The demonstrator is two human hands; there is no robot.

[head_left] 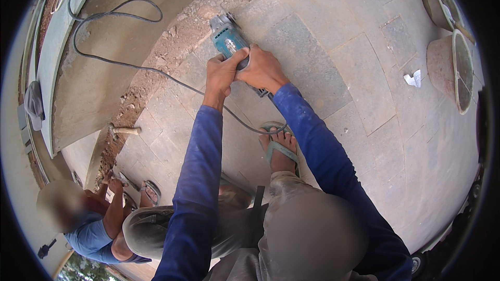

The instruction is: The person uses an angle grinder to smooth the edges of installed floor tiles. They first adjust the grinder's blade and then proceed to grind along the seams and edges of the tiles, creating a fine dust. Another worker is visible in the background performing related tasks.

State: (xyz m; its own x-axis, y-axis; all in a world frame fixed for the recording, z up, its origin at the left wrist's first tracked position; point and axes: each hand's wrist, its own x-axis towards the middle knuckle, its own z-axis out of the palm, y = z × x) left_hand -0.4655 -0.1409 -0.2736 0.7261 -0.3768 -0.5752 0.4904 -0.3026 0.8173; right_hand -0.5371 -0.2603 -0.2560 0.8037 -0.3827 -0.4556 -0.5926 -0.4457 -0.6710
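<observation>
The left hand (221, 75) and right hand (262, 69) had their fingers clamped around the teal angle grinder (227, 37), whose head lay just beyond them, near the rubble strip (174, 34). Paving slabs (303, 62) already lay below and to the right of the fingers; the strip, ahead and left of them, was uncovered and looked unfinished. How far the grinding had got could not be told

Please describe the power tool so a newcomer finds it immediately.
Start at the grey tiled pavement and its brown rubble strip. Beside the rubble, the bare left hand and bare right hand hold a teal and grey power tool. Its teal body distinguishes it from the wooden-handled hammer.
</observation>
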